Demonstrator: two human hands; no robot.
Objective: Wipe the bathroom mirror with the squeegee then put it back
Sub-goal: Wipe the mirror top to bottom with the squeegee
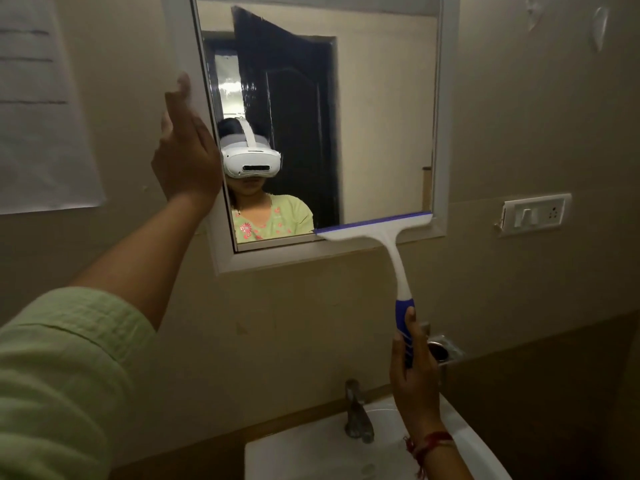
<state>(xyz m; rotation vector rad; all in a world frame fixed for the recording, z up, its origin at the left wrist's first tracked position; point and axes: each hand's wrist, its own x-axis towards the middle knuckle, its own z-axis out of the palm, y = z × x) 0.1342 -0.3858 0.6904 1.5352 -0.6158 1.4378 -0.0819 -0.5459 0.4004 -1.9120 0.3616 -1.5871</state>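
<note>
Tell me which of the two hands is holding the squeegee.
The right hand, curled round the blue grip of the squeegee; the left hand lies open at the mirror frame.

In our right hand (415, 375) we see a white squeegee (388, 237) with blue grip and blade, and behind our left hand (187, 157) a pale green sleeve (62, 368).

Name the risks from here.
1. The squeegee blade sits at the mirror's bottom edge; pushed water may run over the frame and down the wall.
2. The right hand grips only the handle's end; a slip could drop it onto the tap.
3. Streaks near the left hand may get missed.
</note>
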